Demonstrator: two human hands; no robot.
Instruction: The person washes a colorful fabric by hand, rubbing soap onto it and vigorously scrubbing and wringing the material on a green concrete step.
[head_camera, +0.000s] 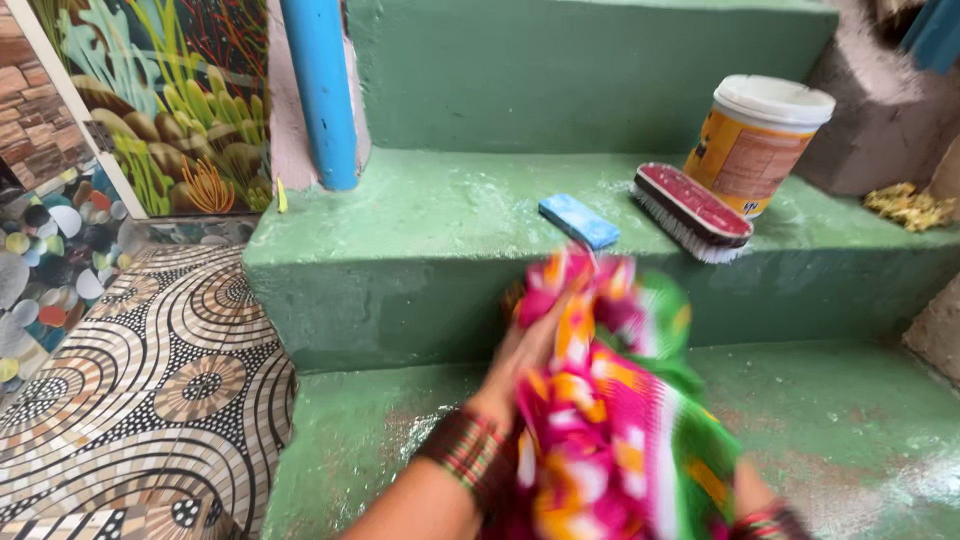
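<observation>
Here, both hands bunch a bright pink, orange and green cloth (610, 420) at lower centre of the frame.

The left hand (520, 365), bangles at the wrist, is closed on the blurred fabric; the right hand is hidden beneath it, its grip impossible to tell. Above, on the green step (420, 215), lie a blue soap bar (578, 220), a red scrubbing brush (692, 212) and a lidded tub (755, 140).

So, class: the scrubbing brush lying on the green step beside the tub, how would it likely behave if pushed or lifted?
The scrubbing brush looks rigid, with a hard red back, so it should lift in one piece. It rests tilted on its pale bristles near the step edge, so a push might tip it off. The step looks wet, so it may slide easily.
</observation>
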